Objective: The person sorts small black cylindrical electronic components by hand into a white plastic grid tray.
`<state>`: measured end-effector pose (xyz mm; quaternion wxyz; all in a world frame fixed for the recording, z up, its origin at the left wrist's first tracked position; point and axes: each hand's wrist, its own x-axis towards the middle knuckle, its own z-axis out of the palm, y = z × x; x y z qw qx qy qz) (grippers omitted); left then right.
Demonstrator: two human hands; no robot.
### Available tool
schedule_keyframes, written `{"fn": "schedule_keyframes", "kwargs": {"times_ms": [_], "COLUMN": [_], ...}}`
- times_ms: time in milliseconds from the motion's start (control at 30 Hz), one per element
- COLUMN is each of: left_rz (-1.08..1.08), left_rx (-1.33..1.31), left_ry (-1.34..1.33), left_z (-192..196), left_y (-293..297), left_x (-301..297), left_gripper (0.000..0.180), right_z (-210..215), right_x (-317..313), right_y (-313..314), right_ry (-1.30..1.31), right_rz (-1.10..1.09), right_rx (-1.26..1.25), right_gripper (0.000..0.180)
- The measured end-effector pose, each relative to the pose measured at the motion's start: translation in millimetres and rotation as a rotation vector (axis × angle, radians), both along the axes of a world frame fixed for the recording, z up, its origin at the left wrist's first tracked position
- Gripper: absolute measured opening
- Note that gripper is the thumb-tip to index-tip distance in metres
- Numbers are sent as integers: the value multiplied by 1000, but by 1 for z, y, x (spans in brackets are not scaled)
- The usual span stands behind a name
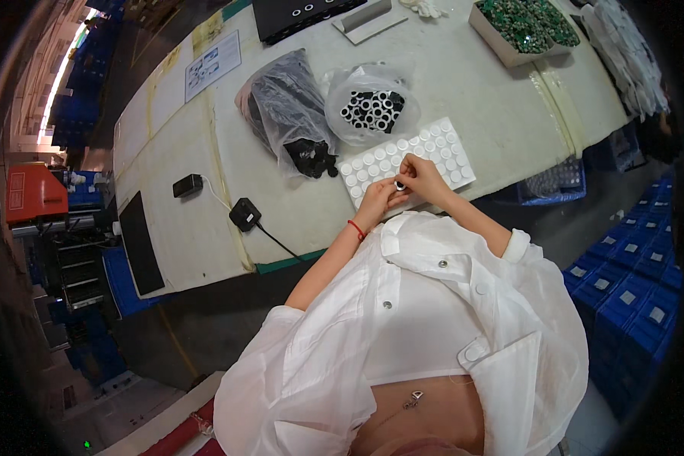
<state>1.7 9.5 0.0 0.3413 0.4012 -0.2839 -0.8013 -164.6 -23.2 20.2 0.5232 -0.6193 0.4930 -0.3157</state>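
My left hand [380, 201] and my right hand [422, 181] meet over the near edge of a white tray [464, 178]. Between their pinched fingertips is a small black-and-white ring [400, 185]. Rows of round white caps [394, 148] fill the tray. Just beyond it, a clear plastic bag [342, 125] lies open around many black-and-white rings [372, 111]. To its left, a second plastic bag [281, 99] has small black parts [314, 157] spilling from its mouth. My fingers partly hide the ring.
A box of green circuit boards [526, 26] stands at the far right. A black adapter [245, 214], a smaller black block [188, 185] with a white cable and a black mat [140, 245] lie leftward. A black case [296, 15] sits at the back. Blue crates [623, 289] stack at right.
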Motion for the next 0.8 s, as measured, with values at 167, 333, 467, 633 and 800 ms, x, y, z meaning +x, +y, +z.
{"fn": "schedule_keyframes", "kwargs": {"times_ms": [167, 333, 467, 633, 800], "left_rz": [25, -30, 50, 97, 79], "left_rx": [-9, -86, 17, 32, 1], "left_ry": [-102, -81, -110, -74, -57], "left_z": [11, 5, 16, 6, 2], "left_y": [1, 1, 2, 2, -1], "left_x": [-6, -2, -7, -4, -2], "left_gripper": [31, 32, 33, 32, 30], "right_z": [2, 2, 2, 0, 4], "right_x": [1, -1, -5, -5, -5], "right_y": [0, -1, 0, 7, 8], "right_ry": [18, 27, 82, 62, 39], "right_rz": [-10, -14, -10, 8, 79], "right_rx": [-17, 28, 18, 41, -2], "right_gripper": [15, 14, 14, 11, 11]}}
